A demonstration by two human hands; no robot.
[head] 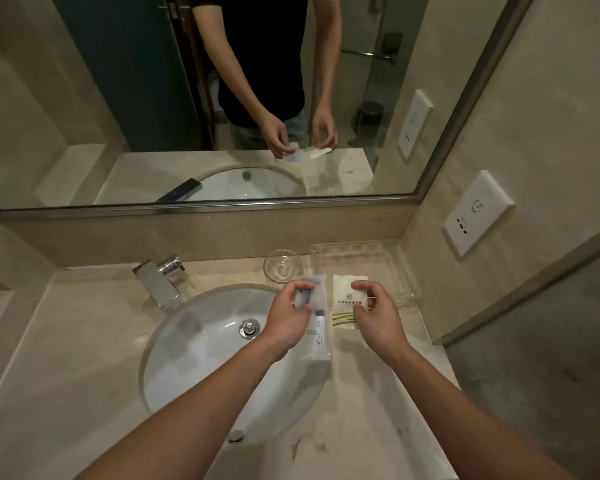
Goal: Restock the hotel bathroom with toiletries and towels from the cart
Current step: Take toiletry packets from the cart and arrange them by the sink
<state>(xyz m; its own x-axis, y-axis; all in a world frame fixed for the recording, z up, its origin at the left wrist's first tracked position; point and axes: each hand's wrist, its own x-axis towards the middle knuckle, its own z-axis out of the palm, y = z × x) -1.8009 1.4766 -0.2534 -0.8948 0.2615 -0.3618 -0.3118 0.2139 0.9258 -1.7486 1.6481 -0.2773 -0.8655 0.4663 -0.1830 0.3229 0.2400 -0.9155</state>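
Laying the two packets into the clear tray looks like the step in hand. It would go best if each one is lowered flat, print side up and edges square to the tray wall, then let go only once it rests. The packets are light and would slide on the polished stone or tip into the bowl.

The left hand (288, 320) has its fingers and thumb curled in a pinch on the upper part of a frosted dental-kit packet (317, 341). A small white tube shows through the packet. Its lower end reaches the right rim of the basin (205, 341). The right hand (374, 313) is likewise curled, with fingertips and thumb pinching the right side of a cream sachet (345, 296) printed with a green emblem. The two packets sit just beside each other over the countertop (378, 393). Whether they already lie on it I cannot tell.

Just behind the sachet stands the clear tray (400, 252), with a glass dish (283, 266) to its left. The faucet (158, 278) is further left, and a wall socket (478, 213) is on the right.
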